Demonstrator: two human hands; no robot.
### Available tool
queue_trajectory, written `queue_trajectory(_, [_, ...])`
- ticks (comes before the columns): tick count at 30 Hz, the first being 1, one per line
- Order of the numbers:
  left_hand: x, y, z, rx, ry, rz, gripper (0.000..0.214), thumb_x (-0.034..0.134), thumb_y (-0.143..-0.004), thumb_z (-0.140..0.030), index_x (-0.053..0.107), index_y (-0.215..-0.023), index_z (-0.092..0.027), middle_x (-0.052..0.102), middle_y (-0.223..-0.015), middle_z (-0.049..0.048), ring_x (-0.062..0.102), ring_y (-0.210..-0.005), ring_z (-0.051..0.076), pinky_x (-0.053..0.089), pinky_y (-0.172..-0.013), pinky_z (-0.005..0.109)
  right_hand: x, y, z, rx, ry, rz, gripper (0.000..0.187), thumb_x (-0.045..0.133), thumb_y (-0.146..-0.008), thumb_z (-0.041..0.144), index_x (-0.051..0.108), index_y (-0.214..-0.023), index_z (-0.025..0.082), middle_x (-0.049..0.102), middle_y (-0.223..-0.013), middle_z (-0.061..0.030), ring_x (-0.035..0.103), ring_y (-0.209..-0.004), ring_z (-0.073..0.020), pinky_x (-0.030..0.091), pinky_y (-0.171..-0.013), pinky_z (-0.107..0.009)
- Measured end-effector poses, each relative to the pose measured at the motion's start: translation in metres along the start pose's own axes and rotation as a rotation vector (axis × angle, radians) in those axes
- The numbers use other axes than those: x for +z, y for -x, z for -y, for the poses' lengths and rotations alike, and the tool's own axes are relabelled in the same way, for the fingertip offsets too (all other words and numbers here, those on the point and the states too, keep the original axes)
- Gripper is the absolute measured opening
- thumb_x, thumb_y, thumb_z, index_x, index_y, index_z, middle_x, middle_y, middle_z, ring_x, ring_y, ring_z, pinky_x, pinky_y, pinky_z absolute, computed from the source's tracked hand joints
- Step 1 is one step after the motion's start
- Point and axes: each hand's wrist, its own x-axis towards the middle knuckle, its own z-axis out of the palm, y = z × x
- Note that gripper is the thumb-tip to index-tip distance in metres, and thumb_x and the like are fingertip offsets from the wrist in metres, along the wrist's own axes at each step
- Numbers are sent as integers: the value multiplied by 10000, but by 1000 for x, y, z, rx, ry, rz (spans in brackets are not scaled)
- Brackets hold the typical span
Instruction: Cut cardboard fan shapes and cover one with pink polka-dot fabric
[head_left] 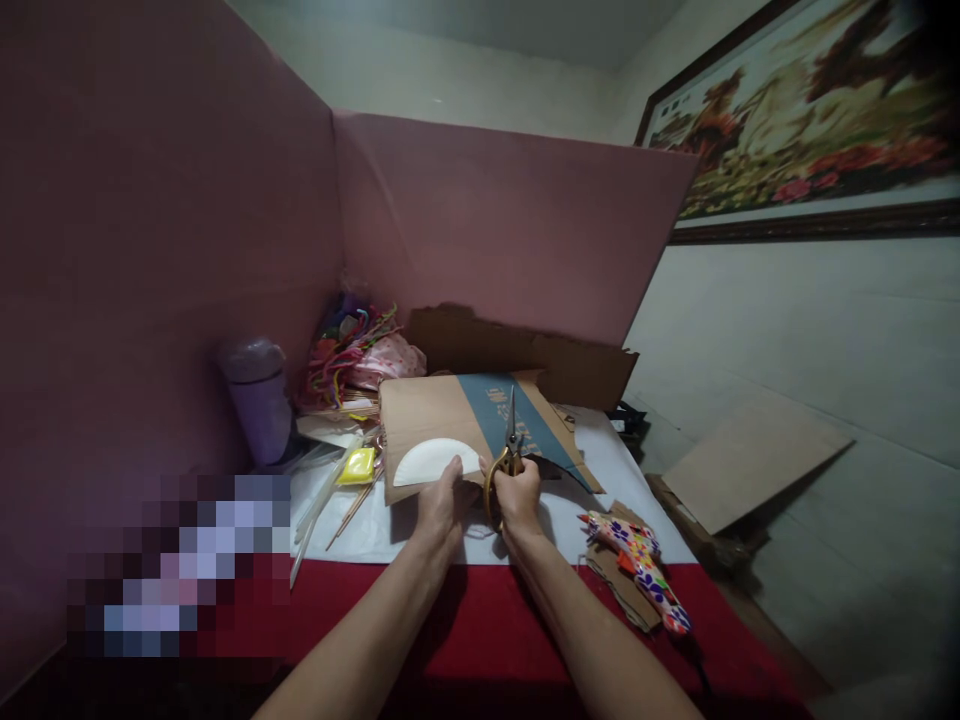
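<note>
My left hand (444,500) grips the near edge of a large piece of brown cardboard (424,405), its thumb on top of a white half-round paper plate (435,462). The plate lies flat on the cardboard, straight side toward me. A broad blue printed band (499,415) crosses the cardboard's right part. In my right hand (519,495) are scissors (511,440) with gold-coloured handles, fingers wrapped round the loops. Their blades point up and away from me, and look nearly closed. The cardboard's right edge is cut unevenly.
A patterned glue gun (641,570) rests on cardboard scraps at the right. Leftward are a yellow packet (357,466), clear sticks (319,510), a purple bottle (261,400) and colourful pipe cleaners (349,350). Pink panels (487,220) stand behind and left; a cardboard sheet (757,460) leans right.
</note>
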Motion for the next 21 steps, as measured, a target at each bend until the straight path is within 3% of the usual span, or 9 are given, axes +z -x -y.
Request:
queue_trajectory(3, [-2,-1,-2,1,-7,3,105,622,-773,-95,572,-683,-115,570,-536,1,566,-446,120,528,-468,254,-6,3,7,11,-9,58,434,757,-527,386,513,-812,169,636,-751,-48,610,-672,-187,436,-497,-227])
queue_trajectory(6, [-4,-1,-6,-5,6,13,82,611,-777,-83,579,-711,-119,592,-581,13,585,-479,125,543,-485,265,-21,8,23,58,-29,174,400,678,-650,484,540,-839,160,602,-632,-15,558,-487,-138,391,-396,-211])
queue_trajectory(11, [-7,1,-12,-19,44,45,71,587,-783,-59,587,-761,-126,640,-681,45,625,-573,147,565,-527,285,-66,23,50,220,-102,499,482,616,-714,614,514,-924,191,554,-547,33,465,-351,-86,376,-316,-186])
queue_trajectory(13, [-8,1,-13,-16,48,52,77,593,-775,-52,590,-770,-128,644,-688,47,629,-584,152,568,-530,291,-86,33,51,250,-129,586,504,629,-695,636,500,-928,208,524,-551,58,438,-348,-67,367,-306,-167])
queue_trajectory(16, [-9,1,-14,-8,40,58,81,597,-767,-47,596,-776,-128,642,-678,43,628,-576,155,567,-518,294,-111,49,44,412,-178,646,503,606,-711,648,498,-943,215,527,-603,54,483,-415,-59,401,-359,-148])
queue_trajectory(18, [-9,1,-14,0,33,59,84,595,-765,-44,598,-779,-127,642,-676,39,625,-565,151,568,-520,296,-123,58,41,498,-105,679,509,559,-736,666,519,-940,202,538,-618,37,494,-423,-65,427,-372,-167])
queue_trajectory(21, [-9,1,-14,20,20,46,74,610,-755,-52,593,-769,-123,631,-645,29,606,-523,142,560,-500,291,-135,66,44,506,95,729,519,498,-758,686,544,-913,193,543,-589,25,486,-380,-81,448,-350,-210])
